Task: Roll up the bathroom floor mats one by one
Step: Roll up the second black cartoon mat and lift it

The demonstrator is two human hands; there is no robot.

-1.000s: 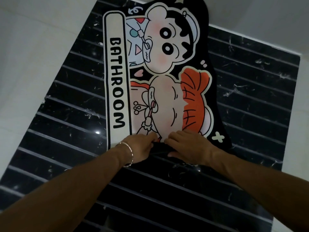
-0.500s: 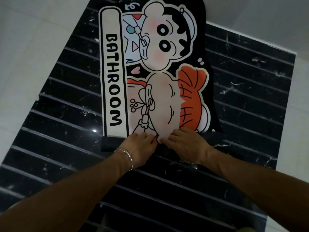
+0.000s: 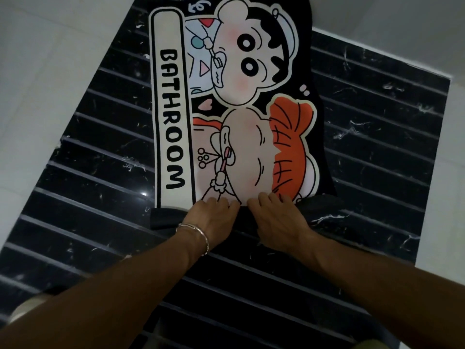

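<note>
A cartoon floor mat (image 3: 226, 96) with the word BATHROOM on a white band lies flat on a black striped floor panel. Its near end is turned over into a low black roll (image 3: 163, 217) that runs across the mat. My left hand (image 3: 214, 217), with a thin bracelet at the wrist, lies on the roll's middle, fingers curled over its far side. My right hand (image 3: 276, 220) sits right beside it in the same way, fingertips on the printed face. The roll sticks out past both hands.
The black marble-look panel (image 3: 377, 122) with pale stripes spreads under and around the mat. Pale grey floor tiles (image 3: 50, 71) border it on the left, right and far side. A pale rounded object (image 3: 27, 306) shows at the lower left edge.
The mat's near end has been turned over into a roll that now spans its width. Both hands stayed together at the middle and moved slightly forward with it.
</note>
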